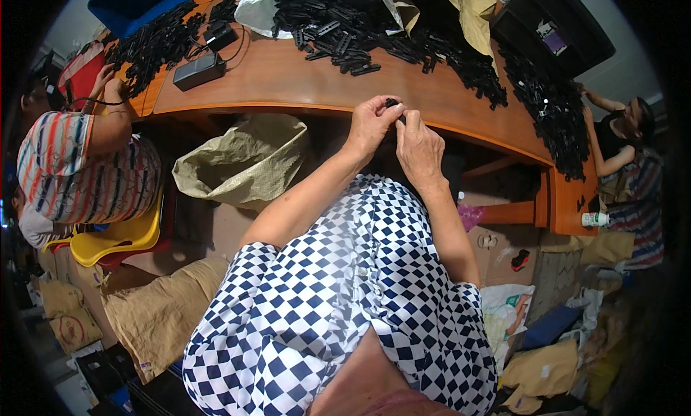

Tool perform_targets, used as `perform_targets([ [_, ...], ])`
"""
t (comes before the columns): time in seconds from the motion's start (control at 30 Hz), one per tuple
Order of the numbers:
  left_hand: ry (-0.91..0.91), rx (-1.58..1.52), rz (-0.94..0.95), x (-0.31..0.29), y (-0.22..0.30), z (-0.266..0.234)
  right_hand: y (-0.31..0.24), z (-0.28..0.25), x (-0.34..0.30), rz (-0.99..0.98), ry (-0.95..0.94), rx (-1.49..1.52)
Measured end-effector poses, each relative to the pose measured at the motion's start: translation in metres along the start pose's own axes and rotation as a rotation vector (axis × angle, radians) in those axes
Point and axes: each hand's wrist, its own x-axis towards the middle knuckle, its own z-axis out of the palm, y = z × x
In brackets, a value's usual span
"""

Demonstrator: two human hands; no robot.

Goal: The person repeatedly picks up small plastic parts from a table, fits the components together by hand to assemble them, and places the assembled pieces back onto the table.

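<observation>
Just in front of the table's near edge, my left hand [369,130] and my right hand [419,151] meet with fingers pinched. Between their fingertips is a small black plastic piece [391,102], mostly covered, so its exact shape is hidden. Both hands are closed on it. Beyond them, a heap of slim black plastic pieces [338,29] spills from a white sack [258,10] onto the brown wooden table [288,81].
A black power adapter [199,71] with a cord lies left on the table. An open woven sack [245,160] stands below the edge. People sit at left and right beside other black heaps; a yellow chair [119,236] is at left. A white bottle [594,219] is at right.
</observation>
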Motion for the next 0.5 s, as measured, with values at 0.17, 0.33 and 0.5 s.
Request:
perform_targets([
  [0.17,-0.170,-0.042,0.021,-0.001,0.005,-0.016,0.001,-0.015,-0.005,0.153,-0.043,0.177],
  [0.33,-0.291,0.082,0.118,-0.006,0.010,-0.016,0.014,-0.002,-0.007,0.396,-0.276,1.117],
  [0.5,-0.254,0.005,0.138,-0.005,0.010,-0.016,0.013,-0.004,-0.005,0.456,-0.338,1.087],
])
